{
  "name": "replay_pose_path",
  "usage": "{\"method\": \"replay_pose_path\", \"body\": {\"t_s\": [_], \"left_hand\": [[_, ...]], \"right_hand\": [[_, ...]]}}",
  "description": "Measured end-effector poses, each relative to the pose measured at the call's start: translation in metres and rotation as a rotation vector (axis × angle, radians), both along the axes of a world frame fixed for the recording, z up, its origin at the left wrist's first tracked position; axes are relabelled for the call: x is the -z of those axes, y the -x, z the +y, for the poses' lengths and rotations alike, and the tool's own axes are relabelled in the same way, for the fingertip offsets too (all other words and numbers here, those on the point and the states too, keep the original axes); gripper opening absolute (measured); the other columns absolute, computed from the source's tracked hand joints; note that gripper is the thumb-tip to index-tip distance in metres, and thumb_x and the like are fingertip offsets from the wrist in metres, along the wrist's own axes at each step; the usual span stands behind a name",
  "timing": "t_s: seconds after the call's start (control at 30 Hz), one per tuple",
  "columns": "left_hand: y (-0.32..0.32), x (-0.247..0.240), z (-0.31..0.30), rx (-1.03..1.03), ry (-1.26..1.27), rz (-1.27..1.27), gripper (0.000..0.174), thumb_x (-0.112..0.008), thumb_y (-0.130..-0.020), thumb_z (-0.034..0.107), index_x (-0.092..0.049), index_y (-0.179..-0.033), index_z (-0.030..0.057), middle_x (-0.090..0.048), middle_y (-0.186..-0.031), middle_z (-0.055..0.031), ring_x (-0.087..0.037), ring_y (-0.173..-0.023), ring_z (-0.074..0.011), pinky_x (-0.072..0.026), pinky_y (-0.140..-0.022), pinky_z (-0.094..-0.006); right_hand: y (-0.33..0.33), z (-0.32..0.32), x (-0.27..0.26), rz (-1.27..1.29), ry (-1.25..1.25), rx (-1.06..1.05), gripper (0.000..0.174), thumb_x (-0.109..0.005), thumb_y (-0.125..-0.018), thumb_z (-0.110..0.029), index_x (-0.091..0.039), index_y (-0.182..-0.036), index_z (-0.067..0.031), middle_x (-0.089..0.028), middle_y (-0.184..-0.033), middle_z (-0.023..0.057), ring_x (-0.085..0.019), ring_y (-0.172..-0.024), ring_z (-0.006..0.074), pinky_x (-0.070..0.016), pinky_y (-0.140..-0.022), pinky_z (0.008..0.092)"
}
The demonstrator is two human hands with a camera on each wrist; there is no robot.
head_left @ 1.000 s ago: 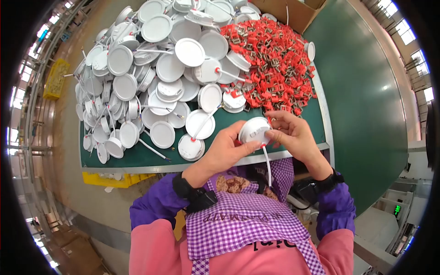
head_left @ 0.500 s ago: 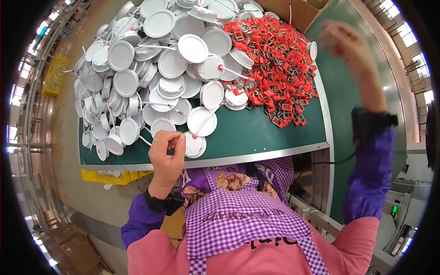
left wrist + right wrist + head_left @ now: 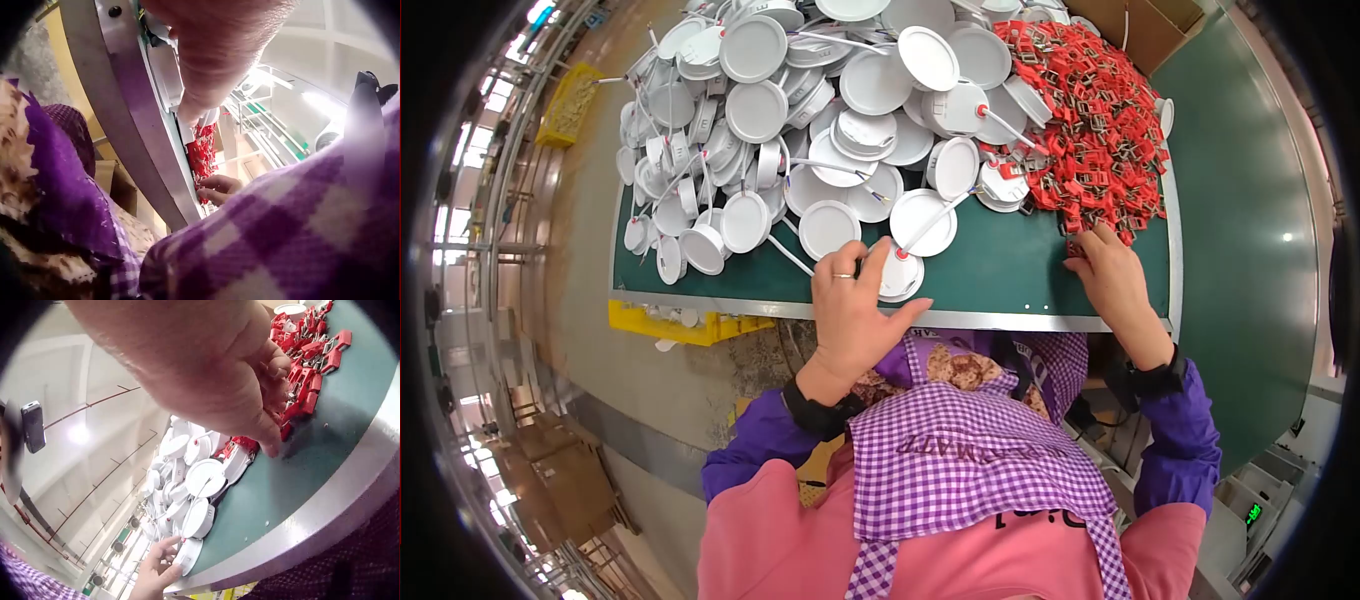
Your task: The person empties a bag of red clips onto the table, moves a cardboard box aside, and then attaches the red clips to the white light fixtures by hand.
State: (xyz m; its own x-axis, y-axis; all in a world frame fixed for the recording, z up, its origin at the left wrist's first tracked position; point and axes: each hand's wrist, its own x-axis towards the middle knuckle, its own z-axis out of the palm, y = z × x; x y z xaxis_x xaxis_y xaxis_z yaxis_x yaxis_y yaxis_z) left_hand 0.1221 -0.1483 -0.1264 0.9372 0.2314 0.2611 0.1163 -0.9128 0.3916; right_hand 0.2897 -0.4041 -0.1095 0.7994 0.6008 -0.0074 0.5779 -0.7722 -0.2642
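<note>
My left hand [image 3: 852, 315] is at a round white downlight [image 3: 900, 280] by the table's front edge, thumb spread away from the fingers, fingertips right at its rim. This downlight lies back side up, a white cable leading from its red grommet. My right hand [image 3: 1115, 285] reaches to the near edge of a heap of small red clips [image 3: 1090, 130] with metal parts. In the right wrist view its bent fingers [image 3: 275, 381] touch the red clips [image 3: 306, 381], thumb apart from them. In the left wrist view the left hand [image 3: 219, 50] covers most of its downlight.
A large pile of white downlights [image 3: 755, 110] with loose cables covers the green table [image 3: 1000, 265] at left and back. A metal edge strip [image 3: 1000, 321] runs along the front. A cardboard box [image 3: 1135, 30] stands at the back right, a yellow crate [image 3: 690, 322] below the left front edge.
A second ago both hands held a downlight over the front edge. The right hand then swung out to the right without it and has come back to the clips. The left hand has spread its fingers.
</note>
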Motion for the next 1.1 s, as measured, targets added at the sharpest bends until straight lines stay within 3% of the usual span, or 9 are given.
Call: {"method": "replay_pose_path", "body": {"t_s": [0.2,0.47,0.63,0.67,0.7,0.77,0.8,0.97,1.1], "left_hand": [[-0.011,0.0,0.0,0.07,0.022,0.009,0.065,-0.078,-0.063,0.023,-0.05,-0.116,-0.0018,-0.049,-0.114,-0.0158,-0.045,-0.101,-0.0335,-0.0387,-0.088,-0.0409],[-0.015,-0.023,0.003,0.116,0.119,0.152,0.064,-0.078,-0.062,0.024,-0.051,-0.114,-0.0001,-0.052,-0.11,-0.0175,-0.049,-0.098,-0.0336,-0.0428,-0.083,-0.0401],[-0.018,-0.043,0.004,0.103,0.58,0.338,0.054,-0.079,-0.064,0.023,-0.05,-0.106,0.0024,-0.054,-0.099,-0.0095,-0.054,-0.09,-0.0186,-0.0449,-0.075,-0.0308],[-0.018,-0.048,0.003,0.107,0.889,0.456,0.052,-0.078,-0.067,0.019,-0.047,-0.107,0.0047,-0.052,-0.102,-0.0047,-0.052,-0.096,-0.0134,-0.0431,-0.077,-0.0258],[-0.021,-0.048,0.0,0.109,0.888,0.456,0.052,-0.078,-0.067,0.019,-0.047,-0.107,0.0047,-0.052,-0.102,-0.0047,-0.052,-0.096,-0.0134,-0.0431,-0.077,-0.0258],[-0.031,-0.046,-0.01,0.21,1.522,0.459,0.054,-0.077,-0.07,0.016,-0.044,-0.112,0.0062,-0.054,-0.104,-0.0034,-0.053,-0.096,-0.013,-0.043,-0.079,-0.0237],[-0.037,-0.04,-0.014,0.307,1.625,0.43,0.046,-0.071,-0.079,0.017,-0.046,-0.115,0.0058,-0.056,-0.103,-0.0018,-0.054,-0.095,-0.011,-0.0433,-0.08,-0.0233],[-0.075,-0.02,-0.043,0.271,2.028,0.448,0.032,-0.057,-0.091,0.017,-0.048,-0.12,0.0049,-0.057,-0.105,-0.0021,-0.056,-0.095,-0.0095,-0.0461,-0.082,-0.0259],[-0.096,-0.013,-0.065,0.248,2.071,0.323,0.033,-0.055,-0.092,0.013,-0.046,-0.122,0.0044,-0.057,-0.109,-0.0048,-0.057,-0.098,-0.0111,-0.0469,-0.087,-0.0287]], "right_hand": [[0.003,-0.002,0.007,-0.092,0.078,-0.109,0.013,-0.061,-0.078,-0.013,-0.057,-0.087,-0.0049,-0.058,-0.076,0.0107,-0.06,-0.069,0.0312,-0.0473,-0.061,0.0405],[0.015,0.003,-0.008,-0.028,-0.16,-0.032,0.013,-0.06,-0.079,-0.01,-0.056,-0.09,-0.0052,-0.062,-0.081,0.0122,-0.06,-0.067,0.0317,-0.0471,-0.059,0.0401],[0.016,0.004,-0.009,0.088,-0.472,0.016,0.013,-0.06,-0.08,-0.003,-0.054,-0.092,-0.0023,-0.061,-0.076,0.0099,-0.061,-0.064,0.0248,-0.0473,-0.057,0.0334],[0.017,0.005,-0.009,0.169,-0.585,0.07,0.012,-0.059,-0.082,-0.001,-0.054,-0.093,-0.0014,-0.061,-0.075,0.0083,-0.061,-0.064,0.0201,-0.0475,-0.057,0.0301],[0.017,0.006,-0.011,0.168,-0.585,0.072,0.012,-0.059,-0.082,-0.001,-0.054,-0.093,-0.0014,-0.061,-0.075,0.0083,-0.061,-0.064,0.0201,-0.0475,-0.057,0.0301],[0.019,0.009,-0.017,0.532,-0.754,0.262,0.009,-0.056,-0.086,-0.002,-0.054,-0.094,0.0,-0.06,-0.078,0.0059,-0.06,-0.068,0.012,-0.0479,-0.058,0.0243],[0.02,0.01,-0.017,0.529,-0.754,0.264,0.009,-0.056,-0.086,-0.002,-0.054,-0.094,0.0,-0.06,-0.078,0.0059,-0.06,-0.068,0.012,-0.0479,-0.058,0.0243],[0.022,0.014,-0.02,0.724,-1.109,0.264,0.009,-0.055,-0.09,-0.006,-0.054,-0.095,0.0009,-0.06,-0.081,0.0052,-0.06,-0.069,0.0107,-0.0498,-0.061,0.0228],[0.023,0.009,-0.022,0.462,-0.877,0.288,0.01,-0.055,-0.09,-0.009,-0.055,-0.094,-0.0003,-0.059,-0.079,0.0015,-0.058,-0.07,0.0069,-0.0461,-0.061,0.02]]}}
